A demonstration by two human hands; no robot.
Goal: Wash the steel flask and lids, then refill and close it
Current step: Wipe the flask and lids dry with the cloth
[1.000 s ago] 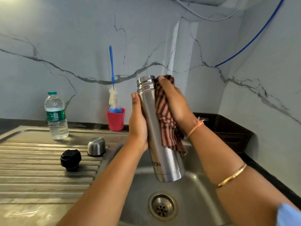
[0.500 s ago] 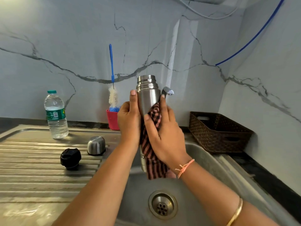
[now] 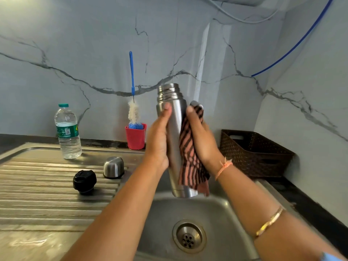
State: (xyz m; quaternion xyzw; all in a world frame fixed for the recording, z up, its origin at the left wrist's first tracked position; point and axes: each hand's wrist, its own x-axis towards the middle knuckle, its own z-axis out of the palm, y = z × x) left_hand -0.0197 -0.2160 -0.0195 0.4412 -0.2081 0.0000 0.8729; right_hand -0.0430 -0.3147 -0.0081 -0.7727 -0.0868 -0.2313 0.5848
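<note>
Forearms reach out over the sink [image 3: 162, 219], its drain [image 3: 189, 236] right below them, a gold bangle [image 3: 269, 222] on my right arm and an orange thread [image 3: 224, 165] at that wrist. Above the basin I hold the steel flask [image 3: 176, 129] upright, its mouth uncapped. My left hand [image 3: 158, 140] grips its left side, thumb laid across the front. My right hand [image 3: 202, 140] clutches the striped cloth [image 3: 190, 166] and presses it against the flask's right side. Half a second ago that hand and the cloth covered the front of the body; now they have slid round to the right, so the bare steel shows down the middle and the flask's base shows too, the cloth's loose end hanging beside it.

On the ribbed drainboard [image 3: 37, 194] to my left, the black lid [image 3: 84, 181] and the steel cap [image 3: 113, 167] sit near each other, where they were before. Farther back stands the water bottle [image 3: 68, 132], then the red cup [image 3: 136, 137] with the bottle brush [image 3: 133, 112] upright in it against the marble wall. A brown basket [image 3: 254, 153] sits in the right corner.
</note>
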